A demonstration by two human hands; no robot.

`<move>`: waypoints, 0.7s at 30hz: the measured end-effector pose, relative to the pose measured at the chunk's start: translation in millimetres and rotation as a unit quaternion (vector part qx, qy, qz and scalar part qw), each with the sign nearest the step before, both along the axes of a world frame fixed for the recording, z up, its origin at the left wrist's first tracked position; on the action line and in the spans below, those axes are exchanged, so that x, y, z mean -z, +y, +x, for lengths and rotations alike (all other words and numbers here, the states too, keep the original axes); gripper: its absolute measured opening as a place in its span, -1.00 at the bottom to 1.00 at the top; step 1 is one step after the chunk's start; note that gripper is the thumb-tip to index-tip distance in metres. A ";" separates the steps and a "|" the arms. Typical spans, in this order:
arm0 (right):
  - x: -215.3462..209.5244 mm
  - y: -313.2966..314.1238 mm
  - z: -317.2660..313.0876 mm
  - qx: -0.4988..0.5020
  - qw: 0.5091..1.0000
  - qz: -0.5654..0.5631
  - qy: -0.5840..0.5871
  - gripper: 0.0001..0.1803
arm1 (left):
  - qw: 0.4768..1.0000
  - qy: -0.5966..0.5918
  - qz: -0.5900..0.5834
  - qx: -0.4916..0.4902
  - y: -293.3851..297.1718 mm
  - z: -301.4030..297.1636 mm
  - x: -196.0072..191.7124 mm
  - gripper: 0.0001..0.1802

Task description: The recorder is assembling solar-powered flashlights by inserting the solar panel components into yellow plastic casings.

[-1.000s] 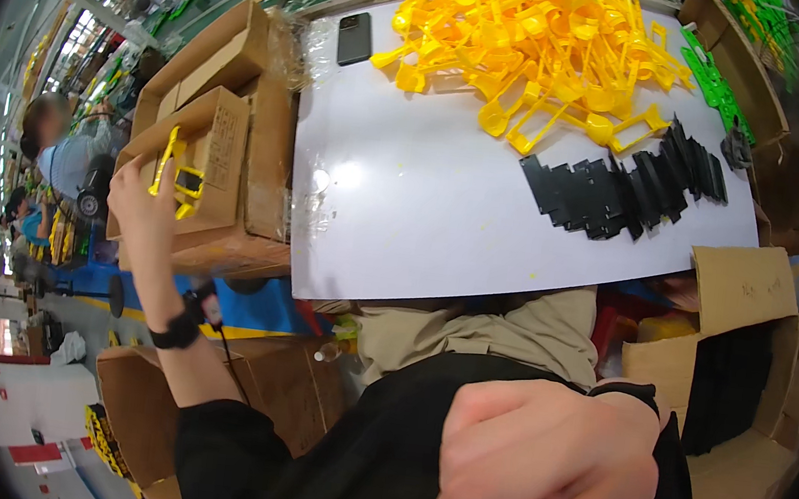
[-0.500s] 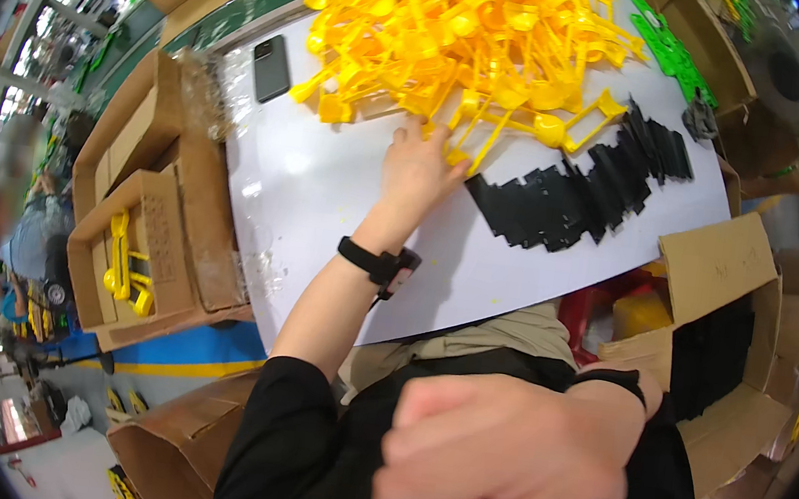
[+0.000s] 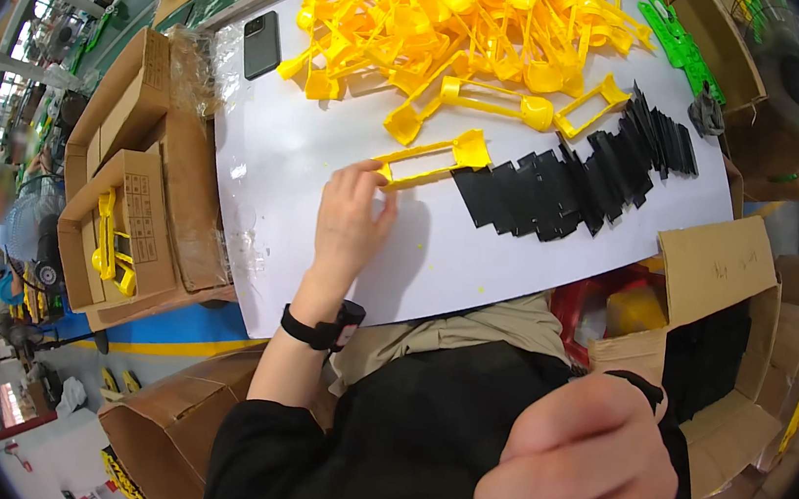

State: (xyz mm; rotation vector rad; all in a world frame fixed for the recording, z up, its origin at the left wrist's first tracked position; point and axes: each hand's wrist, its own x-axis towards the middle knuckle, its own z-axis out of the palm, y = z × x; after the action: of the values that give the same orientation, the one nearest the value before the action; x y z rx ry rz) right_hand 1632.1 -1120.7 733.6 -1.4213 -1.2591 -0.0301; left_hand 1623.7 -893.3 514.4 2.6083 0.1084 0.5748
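Note:
My left hand [image 3: 347, 226] is over the white table, its fingers closed on one end of a yellow plastic frame part [image 3: 471, 151] with a long opening. The part's far end reaches the left edge of a spread row of flat black strips [image 3: 527, 197]. Beyond it lies a large heap of similar yellow parts [image 3: 424, 31], with a few loose ones at its near side. My right hand [image 3: 591, 469] is large and close at the lower right, its fingers curled in. Whatever it may hold is hidden.
A dark phone [image 3: 262, 45] lies at the table's [image 3: 289, 267] left. Beside that edge, a cardboard box [image 3: 156, 242] holds a few yellow parts. Green parts [image 3: 678, 40] lie at the far right. An open carton [image 3: 717, 271] stands at the near right, another [image 3: 173, 421] at the lower left.
My left hand has drawn back from the heap toward the near left, bringing one yellow frame part out. The right hand has shifted right and lower.

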 end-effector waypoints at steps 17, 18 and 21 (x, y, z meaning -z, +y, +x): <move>199.4 32.1 59.7 0.334 0.839 -0.421 -0.089 -0.49 | 0.922 0.246 -0.283 -0.098 24.7 0.8 -36.9 -0.56; 201.0 39.0 58.6 0.343 0.840 -0.414 -0.077 -0.52 | 0.914 0.252 -0.301 -0.107 30.1 -11.5 -40.1 -0.54; 202.5 54.6 58.6 0.328 0.841 -0.428 -0.045 -0.61 | 0.889 0.305 -0.326 -0.101 48.8 -63.2 -36.3 -0.58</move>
State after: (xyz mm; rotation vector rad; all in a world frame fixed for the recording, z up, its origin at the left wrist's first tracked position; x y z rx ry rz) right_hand 1690.7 -1066.1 531.1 -2.6200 -0.7981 0.0045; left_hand 1560.5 -844.5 550.7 2.0170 0.6569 -0.2274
